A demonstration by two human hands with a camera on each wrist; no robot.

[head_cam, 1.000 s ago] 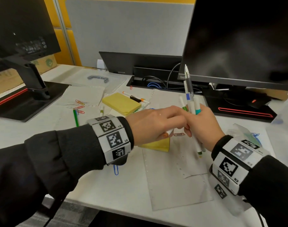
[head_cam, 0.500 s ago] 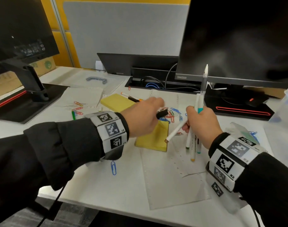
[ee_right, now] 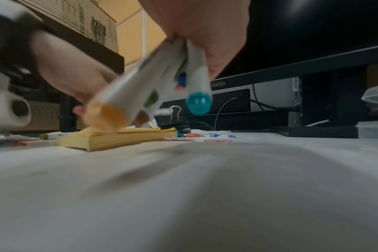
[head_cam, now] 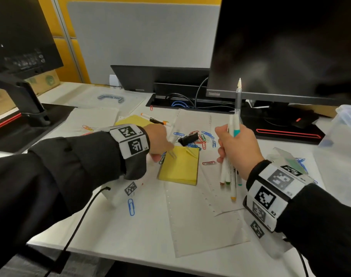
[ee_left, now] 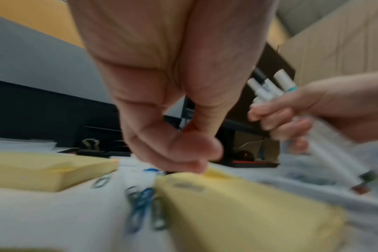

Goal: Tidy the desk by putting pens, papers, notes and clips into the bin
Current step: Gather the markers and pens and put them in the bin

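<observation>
White pens (head_cam: 231, 156) are standing bunched, nearly upright; a yellow note pad (head_cam: 179, 166) is lying flat beside scattered clips (head_cam: 200, 138) (coloured ones).

Your right hand (head_cam: 237, 148) is fisted, knuckles up, wrist raised; your left hand (head_cam: 158, 142) reaches down, fingers (ee_left: 183, 158) curled, blurred.

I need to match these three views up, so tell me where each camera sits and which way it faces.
Head: worn high, looking down on the desk; shows both sleeves, left hand and right hand gripping the pens.
Left wrist: low under the left hand, facing along its fingers towards the yellow note pad.
Right wrist: near the desk surface, facing past the pens.
Shared: the pens, the note pad and the black binder clip show in every view.
</observation>
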